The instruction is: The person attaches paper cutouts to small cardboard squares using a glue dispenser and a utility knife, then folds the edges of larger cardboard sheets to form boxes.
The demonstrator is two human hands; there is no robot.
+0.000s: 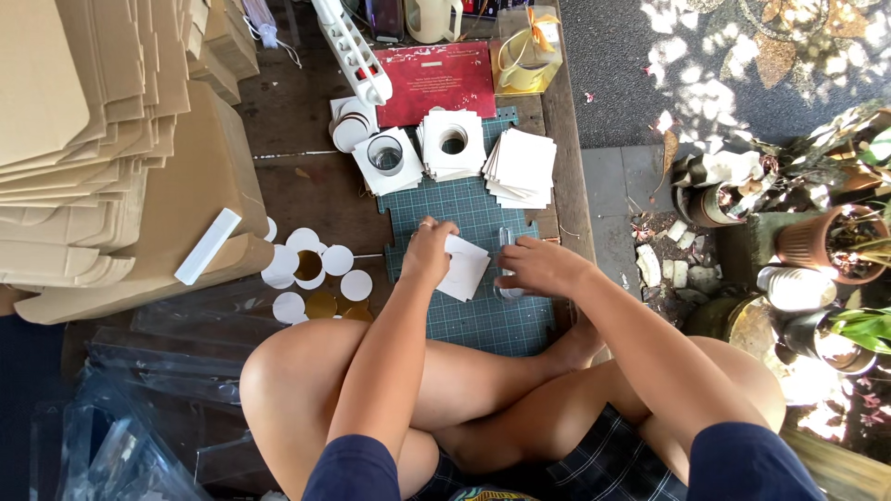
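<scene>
White card, a small square lying tilted on the green mat at frame centre, sits under your left hand, whose fingers press its left edge. Your right hand closes on a clear tool just beside the card. Above, a clear cup stands on a white stack; its contents can't be made out.

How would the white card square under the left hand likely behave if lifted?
The white card square looks thin and flat, so probably light and slightly bendy. The left hand pins it to the green cutting mat, suggesting it slides easily.
</scene>
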